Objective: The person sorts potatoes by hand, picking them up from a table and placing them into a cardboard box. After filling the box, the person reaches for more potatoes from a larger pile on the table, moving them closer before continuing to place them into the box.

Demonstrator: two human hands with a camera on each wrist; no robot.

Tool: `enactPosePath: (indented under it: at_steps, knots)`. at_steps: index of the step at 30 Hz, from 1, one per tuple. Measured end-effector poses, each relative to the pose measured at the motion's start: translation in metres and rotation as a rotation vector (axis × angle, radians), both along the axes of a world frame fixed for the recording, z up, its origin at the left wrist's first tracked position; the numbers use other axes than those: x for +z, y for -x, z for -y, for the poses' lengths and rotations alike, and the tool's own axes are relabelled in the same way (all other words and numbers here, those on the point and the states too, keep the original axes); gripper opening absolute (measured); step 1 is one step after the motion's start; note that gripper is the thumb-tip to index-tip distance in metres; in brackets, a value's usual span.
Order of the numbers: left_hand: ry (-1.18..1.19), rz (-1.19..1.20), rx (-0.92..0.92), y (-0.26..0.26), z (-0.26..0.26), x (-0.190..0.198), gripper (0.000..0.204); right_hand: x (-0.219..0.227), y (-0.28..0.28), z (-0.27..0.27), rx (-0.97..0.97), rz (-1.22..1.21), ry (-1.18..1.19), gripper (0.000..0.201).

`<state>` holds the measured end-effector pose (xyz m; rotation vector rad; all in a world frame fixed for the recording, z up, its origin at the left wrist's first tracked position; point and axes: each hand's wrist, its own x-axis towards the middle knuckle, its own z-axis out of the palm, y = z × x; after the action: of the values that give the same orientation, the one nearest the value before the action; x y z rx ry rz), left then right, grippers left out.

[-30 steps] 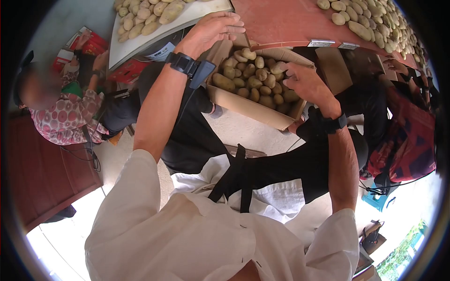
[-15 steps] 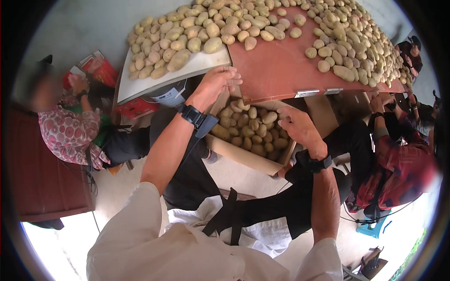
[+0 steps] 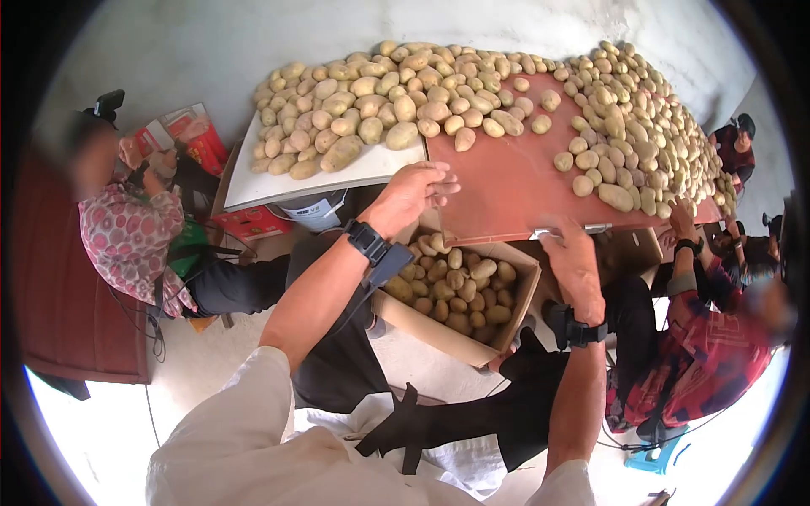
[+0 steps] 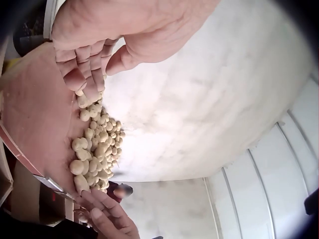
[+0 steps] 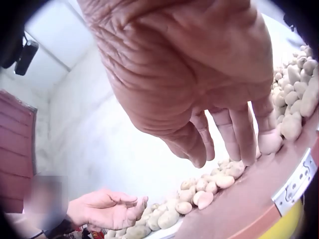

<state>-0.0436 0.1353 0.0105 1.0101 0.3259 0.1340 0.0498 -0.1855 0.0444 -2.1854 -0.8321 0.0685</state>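
Red tabletop [image 3: 498, 181] extended forward of my left hand [image 3: 415, 195] and right hand [image 3: 572, 263], with potatoes [image 3: 404, 109] piled beyond both. Each hand was empty, fingers loosely extended. Below and between them, a cardboard box [image 3: 439, 334] held further potatoes.

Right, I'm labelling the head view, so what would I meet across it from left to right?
Person in a pink-patterned top → bucket with a white label → left hand → right hand → person in a red-patterned top.

Pale mottled wall [image 3: 202, 63], light floor [image 3: 207, 358]
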Motion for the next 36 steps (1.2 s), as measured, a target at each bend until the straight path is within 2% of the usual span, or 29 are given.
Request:
enactPosePath:
  at_steps: [4, 6, 11, 14, 16, 18, 19, 21, 23, 25, 28, 31, 33, 36]
  knots:
    - [0.052, 0.073, -0.060, -0.023, 0.018, 0.030, 0.022, 0.027, -0.025, 0.009, -0.100, 0.118, -0.002, 0.032]
    - [0.067, 0.088, -0.114, -0.036, 0.025, 0.038, 0.021, 0.049, -0.034, 0.011, -0.149, -0.088, -0.071, 0.034]
    - [0.069, 0.043, -0.108, -0.051, 0.038, 0.036, 0.022, 0.087, -0.077, -0.005, -0.115, 0.232, 0.104, 0.036]
    - [0.112, -0.043, -0.098, -0.047, 0.041, 0.026, 0.022, 0.100, -0.116, -0.041, -0.018, 0.207, 0.110, 0.035]
    - [0.114, -0.107, -0.100, -0.044, 0.041, 0.029, 0.021, 0.091, -0.144, -0.070, 0.012, 0.191, 0.105, 0.034]
    - [0.112, -0.092, -0.134, -0.053, 0.034, 0.027, 0.020, 0.080, -0.159, -0.106, 0.154, -0.022, -0.014, 0.039]
    - [0.125, -0.095, -0.107, -0.059, 0.030, 0.026, 0.021, 0.077, -0.162, -0.126, 0.131, -0.040, 0.107, 0.039]
    - [0.140, -0.105, -0.076, -0.065, 0.022, 0.025, 0.021, 0.039, -0.178, -0.150, 0.272, -0.002, 0.041, 0.040]
    - [0.168, -0.088, 0.055, -0.070, 0.011, 0.027, 0.026, 0.018, -0.179, -0.182, 0.273, 0.032, 0.061, 0.039]
    - [0.188, -0.074, 0.086, -0.068, -0.002, 0.022, 0.029, 0.012, -0.174, -0.210, 0.271, 0.074, 0.083, 0.038]
    - [0.213, -0.097, 0.167, -0.066, -0.021, 0.019, 0.036, 0.009, -0.174, -0.241, 0.281, -0.052, 0.137, 0.041]
    - [0.197, -0.129, 0.247, -0.068, -0.039, 0.017, 0.040, 0.007, -0.189, -0.269, 0.250, 0.031, 0.174, 0.046]
    - [0.179, -0.126, 0.268, -0.071, -0.051, 0.014, 0.042, 0.004, -0.204, -0.286, 0.292, 0.032, 0.309, 0.051]
    - [0.195, -0.119, 0.299, -0.079, -0.064, 0.011, 0.042, -0.009, -0.205, -0.292, 0.292, 0.073, 0.177, 0.053]
